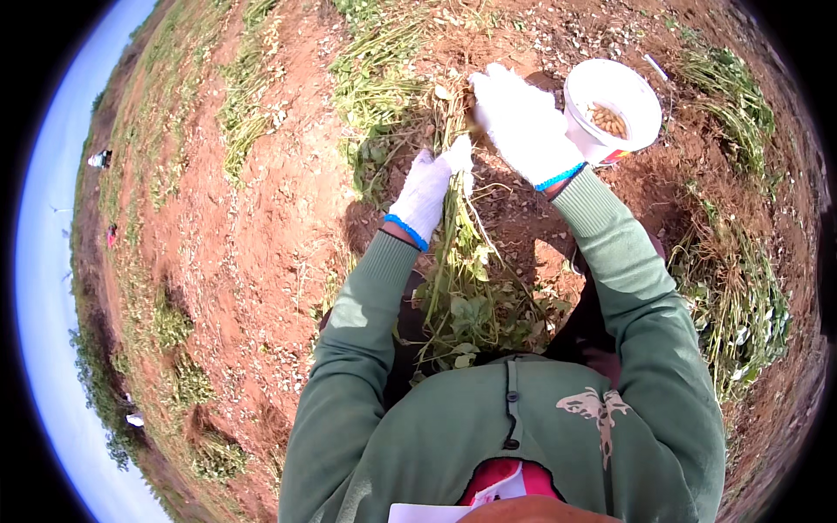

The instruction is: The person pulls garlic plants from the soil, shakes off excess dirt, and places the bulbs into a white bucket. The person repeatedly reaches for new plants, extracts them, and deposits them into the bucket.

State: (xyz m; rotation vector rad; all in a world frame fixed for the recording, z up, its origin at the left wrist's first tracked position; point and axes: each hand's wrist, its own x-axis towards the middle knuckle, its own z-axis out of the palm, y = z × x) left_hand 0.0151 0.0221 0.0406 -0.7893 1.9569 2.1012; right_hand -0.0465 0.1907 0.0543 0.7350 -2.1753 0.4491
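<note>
My left hand, in a white knit glove with a blue cuff, grips a bundle of uprooted peanut plants by the stems. The leafy ends hang down between my knees, and the root ends point away from me. My right hand, gloved the same way, is against the roots at the far end of the bundle. Its fingertips are overexposed and blurred, so what they hold is hidden. Just right of that hand stands a white plastic bucket, tilted in view, with peanut pods at its bottom.
A pile of pulled peanut plants lies beyond my left hand. More heaps of plants lie along the right side. Reddish soil strewn with dry leaves spreads to the left. Far off at the left edge is a person.
</note>
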